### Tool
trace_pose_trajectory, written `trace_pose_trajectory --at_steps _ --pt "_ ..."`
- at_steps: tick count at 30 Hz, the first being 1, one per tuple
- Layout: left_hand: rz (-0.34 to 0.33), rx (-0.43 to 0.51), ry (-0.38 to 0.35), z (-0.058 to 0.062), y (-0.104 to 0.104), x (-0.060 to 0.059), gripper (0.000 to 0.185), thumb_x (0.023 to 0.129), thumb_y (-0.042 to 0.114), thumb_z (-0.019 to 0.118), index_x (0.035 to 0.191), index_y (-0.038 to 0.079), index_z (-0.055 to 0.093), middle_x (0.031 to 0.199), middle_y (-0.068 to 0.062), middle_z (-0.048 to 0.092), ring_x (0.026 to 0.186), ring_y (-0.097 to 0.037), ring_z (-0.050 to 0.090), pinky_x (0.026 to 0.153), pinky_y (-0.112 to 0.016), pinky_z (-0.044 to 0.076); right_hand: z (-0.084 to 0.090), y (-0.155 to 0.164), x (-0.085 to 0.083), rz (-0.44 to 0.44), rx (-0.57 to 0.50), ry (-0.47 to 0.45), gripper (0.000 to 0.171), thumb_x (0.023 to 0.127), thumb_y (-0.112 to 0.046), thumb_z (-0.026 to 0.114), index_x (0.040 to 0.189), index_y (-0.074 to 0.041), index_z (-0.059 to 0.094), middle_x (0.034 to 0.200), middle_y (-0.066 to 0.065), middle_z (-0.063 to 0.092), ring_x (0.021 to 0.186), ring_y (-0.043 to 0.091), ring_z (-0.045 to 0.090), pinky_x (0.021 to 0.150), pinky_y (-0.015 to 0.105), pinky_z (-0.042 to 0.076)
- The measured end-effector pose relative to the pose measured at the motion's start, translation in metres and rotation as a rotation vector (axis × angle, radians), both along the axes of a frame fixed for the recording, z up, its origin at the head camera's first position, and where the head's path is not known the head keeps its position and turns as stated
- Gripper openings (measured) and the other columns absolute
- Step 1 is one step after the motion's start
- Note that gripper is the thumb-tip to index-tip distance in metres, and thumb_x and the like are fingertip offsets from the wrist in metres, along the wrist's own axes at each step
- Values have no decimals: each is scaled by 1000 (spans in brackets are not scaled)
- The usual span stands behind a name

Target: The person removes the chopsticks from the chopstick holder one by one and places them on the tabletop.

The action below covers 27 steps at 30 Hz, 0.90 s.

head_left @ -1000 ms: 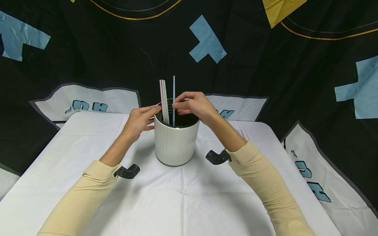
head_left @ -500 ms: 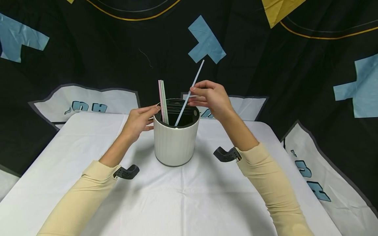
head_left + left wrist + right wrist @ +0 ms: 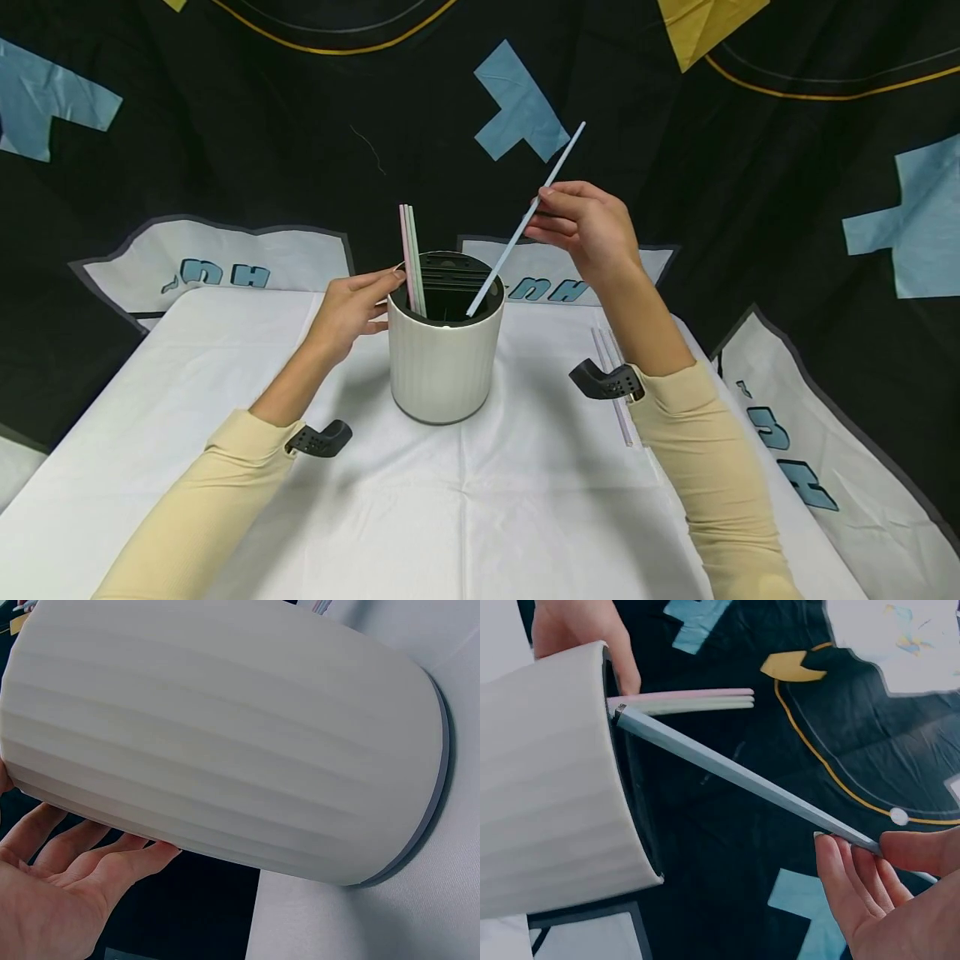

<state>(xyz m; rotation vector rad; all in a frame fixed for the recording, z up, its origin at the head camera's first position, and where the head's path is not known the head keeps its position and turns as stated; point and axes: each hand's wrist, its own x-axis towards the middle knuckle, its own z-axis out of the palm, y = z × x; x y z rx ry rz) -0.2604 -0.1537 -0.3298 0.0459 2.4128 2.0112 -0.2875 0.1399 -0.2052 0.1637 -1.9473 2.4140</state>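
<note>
Right hand raised at upper centre, pinching the blue straw, straw slanting from cup toward upper right, left hand fingers straight, touching cup rim

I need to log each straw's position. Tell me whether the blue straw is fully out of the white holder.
Not fully out. The blue straw, pinched by the right hand, slants with its lower tip at the rim of the white holder.

White ribbed holder: centre of white-clothed tabletop.
Pink and green straws: inside, at 10 o'clock.
Loose pale straws: at 3 o'clock, on the tabletop.
</note>
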Motion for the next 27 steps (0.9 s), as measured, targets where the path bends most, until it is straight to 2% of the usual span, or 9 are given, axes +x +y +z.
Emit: trace_pose_trajectory --at_steps 6,11,18,24,27 --pt "1 -3 -1 0 -1 1 58 100 46 62 148 14 55 152 -11 53 134 -37 56 101 -51 53 1 21 2 -39 -30 -21 16 95 -15 71 108 -6 72 100 7 74 80 20 75 77 30 63" --pt "1 -3 6 0 -2 0 56 101 45 61 147 14 55 152 -11 53 134 -37 56 100 -51 54 -8 39 0 -62 43 -50 23 97 -18 70 116 -4 70 99 5 74 79 17 74 75 27 62" --pt "-3 1 20 -1 -2 0 55 101 43 60 147 13 56 152 -11 53 134 -37 55 99 -51 54 -35 66 -9 -50 201 -136 20 98 -21 69 113 -8 71 100 0 76 86 16 74 78 26 62" --pt "1 -8 15 -1 -2 0 56 100 45 61 147 13 56 152 -11 52 134 -38 55 100 -52 54 -62 91 -20 -36 277 -228 24 99 -20 66 119 -7 68 97 -3 76 86 13 74 78 26 62" --pt "2 -10 15 -1 -2 0 57 100 46 60 147 13 55 152 -12 52 134 -38 55 100 -52 53 -78 103 -26 -26 295 -275 20 99 -18 66 117 -8 69 96 -3 76 84 13 74 77 26 62"
